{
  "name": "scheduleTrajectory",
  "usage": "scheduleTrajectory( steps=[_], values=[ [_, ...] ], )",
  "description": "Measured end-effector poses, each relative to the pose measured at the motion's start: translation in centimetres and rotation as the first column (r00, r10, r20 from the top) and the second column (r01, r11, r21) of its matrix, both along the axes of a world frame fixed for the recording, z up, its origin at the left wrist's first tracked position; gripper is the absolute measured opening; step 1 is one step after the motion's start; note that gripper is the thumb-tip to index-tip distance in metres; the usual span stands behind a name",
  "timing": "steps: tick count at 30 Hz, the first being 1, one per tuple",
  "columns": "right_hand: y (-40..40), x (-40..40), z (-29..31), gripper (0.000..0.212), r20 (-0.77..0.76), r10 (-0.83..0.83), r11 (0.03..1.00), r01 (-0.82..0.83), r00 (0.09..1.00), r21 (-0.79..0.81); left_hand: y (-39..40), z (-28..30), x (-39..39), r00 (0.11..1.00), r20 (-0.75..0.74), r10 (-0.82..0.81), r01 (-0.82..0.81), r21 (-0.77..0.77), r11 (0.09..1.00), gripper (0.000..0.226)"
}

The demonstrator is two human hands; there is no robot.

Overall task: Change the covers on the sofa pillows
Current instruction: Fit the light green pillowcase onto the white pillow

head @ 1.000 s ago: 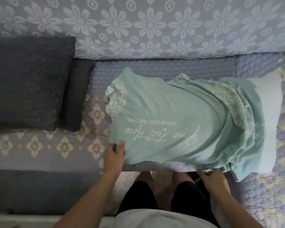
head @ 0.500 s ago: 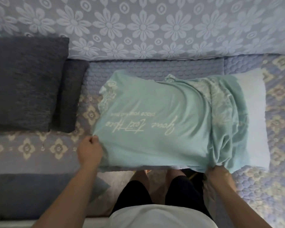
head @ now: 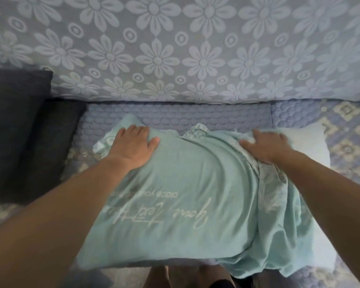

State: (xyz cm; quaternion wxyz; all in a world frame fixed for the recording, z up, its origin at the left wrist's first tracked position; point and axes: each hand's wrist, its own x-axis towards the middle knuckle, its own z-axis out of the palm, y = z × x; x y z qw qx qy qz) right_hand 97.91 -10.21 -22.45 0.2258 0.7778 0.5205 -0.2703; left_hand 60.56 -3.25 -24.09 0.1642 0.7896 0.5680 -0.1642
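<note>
A quilted sofa seat (head: 175, 113) is bearing a white pillow (head: 308, 140), its teal cover (head: 185, 183) bunching short of the right end. The left hand (head: 133, 146) and right hand (head: 264, 146) are pressing flat, fingers spread, on its far edge.

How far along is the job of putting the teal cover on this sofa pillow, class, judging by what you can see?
Done: the teal cover sheathes most of the white pillow. In hand: the left hand lies flat on the covered far corner, and the right hand presses the bunched open edge. Left: the pillow's right end is bare, so the cover needs pulling over it. The dark cushions appear untouched.
</note>
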Motion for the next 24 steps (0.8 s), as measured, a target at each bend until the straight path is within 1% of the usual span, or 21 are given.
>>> scheduleTrajectory(
  steps=[1, 2, 4, 5, 6, 7, 8, 9, 11, 13, 14, 15, 16, 17, 18, 19, 20, 21, 22, 23, 24],
  values=[
    [-0.3, 0.1, -0.4, 0.081, 0.012, 0.049, 0.996, -0.048, 0.999, -0.073, 0.1, -0.1, 0.1, 0.997, -0.073, -0.01, 0.009, -0.024, 1.0, 0.074],
    [-0.9, -0.2, -0.4, 0.087, 0.02, 0.131, 0.988, -0.129, 0.991, -0.086, -0.2, 0.2, 0.3, 0.991, -0.126, -0.041, 0.038, -0.029, 0.999, 0.076],
    [-3.4, -1.1, 0.7, 0.102, 0.007, 0.275, 0.96, -0.275, 0.961, -0.048, -1.7, 1.8, 0.2, 0.98, -0.164, -0.111, 0.097, -0.093, 0.991, 0.071],
    [-4.5, -1.8, 2.8, 0.097, 0.014, 0.271, 0.962, -0.271, 0.963, 0.019, -2.5, 3.2, -0.1, 0.987, -0.125, -0.097, 0.081, -0.127, 0.989, 0.063],
    [-5.3, -1.9, 4.9, 0.079, 0.041, 0.231, 0.966, -0.234, 0.972, 0.114, -3.1, 5.0, -0.6, 0.996, -0.068, -0.059, 0.05, -0.131, 0.99, 0.056],
    [-5.8, -1.7, 7.3, 0.062, 0.043, 0.182, 0.956, -0.187, 0.982, 0.228, -3.4, 7.2, -1.0, 1.0, -0.009, -0.018, 0.017, -0.093, 0.995, 0.052],
    [-6.1, -1.0, 9.9, 0.052, 0.049, 0.15, 0.933, -0.158, 0.987, 0.322, -3.4, 9.9, -1.3, 0.997, 0.08, -0.006, 0.006, 0.002, 1.0, 0.054],
    [-6.1, -0.6, 12.8, 0.049, 0.075, 0.15, 0.896, -0.168, 0.986, 0.412, -3.2, 12.4, -1.6, 0.982, 0.184, -0.037, 0.011, 0.137, 0.99, 0.055],
    [-5.5, 0.6, 18.0, 0.051, 0.112, 0.11, 0.742, -0.156, 0.988, 0.651, -2.3, 18.0, -1.9, 0.933, 0.324, -0.16, 0.01, 0.42, 0.908, 0.051],
    [-5.3, 1.1, 22.4, 0.048, 0.064, 0.055, 0.571, -0.084, 0.996, 0.817, -1.3, 23.2, -1.9, 0.88, 0.39, -0.273, -0.011, 0.59, 0.807, 0.049],
    [-5.9, 1.0, 23.3, 0.045, 0.026, 0.041, 0.511, -0.043, 0.999, 0.859, -1.3, 24.6, -1.9, 0.859, 0.401, -0.318, -0.016, 0.642, 0.766, 0.049],
    [-6.7, 0.5, 23.9, 0.042, 0.015, 0.009, 0.477, -0.017, 1.0, 0.879, -1.7, 25.3, -1.9, 0.85, 0.39, -0.354, -0.005, 0.678, 0.735, 0.048],
    [-8.2, -0.2, 23.5, 0.038, 0.022, -0.021, 0.482, -0.009, 1.0, 0.876, -2.7, 24.9, -2.1, 0.851, 0.364, -0.378, 0.027, 0.689, 0.724, 0.045],
    [-10.1, -1.0, 22.2, 0.033, 0.03, -0.036, 0.525, -0.007, 0.999, 0.851, -4.4, 23.6, -2.3, 0.853, 0.336, -0.399, 0.072, 0.682, 0.728, 0.041],
    [-12.3, -1.8, 20.2, 0.025, 0.033, -0.052, 0.622, 0.006, 0.998, 0.783, -6.7, 21.5, -2.9, 0.859, 0.297, -0.418, 0.14, 0.648, 0.749, 0.033],
    [-14.8, -2.3, 17.5, 0.016, 0.007, -0.071, 0.755, 0.049, 0.997, 0.654, -9.6, 18.6, -3.8, 0.869, 0.251, -0.426, 0.223, 0.569, 0.791, 0.023],
    [-16.8, -3.0, 15.5, 0.012, -0.038, -0.083, 0.894, 0.091, 0.996, 0.439, -12.5, 15.7, -4.8, 0.888, 0.213, -0.408, 0.286, 0.437, 0.853, 0.014],
    [-18.6, -3.9, 13.7, 0.016, -0.087, -0.108, 0.969, 0.125, 0.99, 0.215, -15.2, 13.1, -5.8, 0.912, 0.184, -0.368, 0.313, 0.27, 0.911, 0.007],
    [-20.2, -4.8, 12.5, 0.023, -0.11, -0.111, 0.992, 0.117, 0.988, 0.052, -17.8, 11.0, -6.9, 0.939, 0.165, -0.302, 0.286, 0.117, 0.951, 0.006],
    [-20.9, -5.5, 11.9, 0.026, -0.133, -0.151, 0.988, 0.152, 0.98, -0.001, -19.6, 9.5, -7.6, 0.959, 0.183, -0.214, 0.217, 0.006, 0.976, 0.012],
    [-20.9, -6.3, 11.9, 0.023, -0.177, -0.21, 0.976, 0.216, 0.961, 0.014, -20.6, 8.5, -8.0, 0.974, 0.212, -0.083, 0.1, -0.071, 0.992, 0.017]
  ],
)
